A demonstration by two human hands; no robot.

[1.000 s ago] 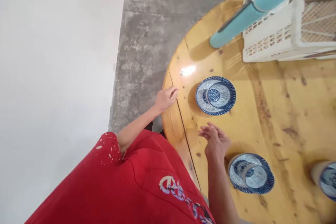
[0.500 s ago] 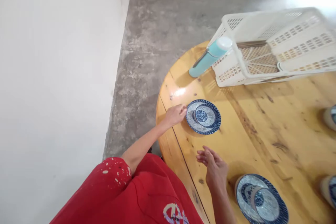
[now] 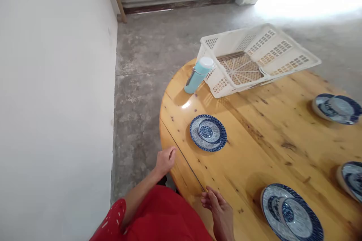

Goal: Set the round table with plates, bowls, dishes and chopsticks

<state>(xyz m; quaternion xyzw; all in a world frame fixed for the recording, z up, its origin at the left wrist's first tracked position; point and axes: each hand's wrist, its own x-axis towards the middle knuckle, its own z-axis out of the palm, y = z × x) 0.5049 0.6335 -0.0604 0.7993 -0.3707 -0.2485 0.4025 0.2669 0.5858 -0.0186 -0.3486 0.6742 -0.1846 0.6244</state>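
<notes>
A blue-and-white plate [image 3: 194, 138] with a small patterned bowl [image 3: 206, 131] in it sits near the rounded end of the wooden table [image 3: 243, 165]. My left hand [image 3: 166, 160] is at the table's edge, below and left of that plate and apart from it, with its fingers curled and nothing visible in them. Over the near edge, my right hand [image 3: 218, 209] has its fingers loosely bent and apart, holding nothing. To its right stands another blue-and-white dish [image 3: 267, 214] with a small bowl [image 3: 296, 214] tilted inside it.
A light-blue flask [image 3: 195, 79] stands beside a white plastic crate [image 3: 223, 89] at the far side of the table. More blue-and-white dishes, one a stacked set [image 3: 336, 110] and one a bowl [image 3: 352, 180], are at the right. A white wall [image 3: 56, 101] rises on the left.
My left hand has let go of the plate's rim and drawn back toward me. My right hand has also moved back to the near edge. The view has shifted, showing more of the table's right side.
</notes>
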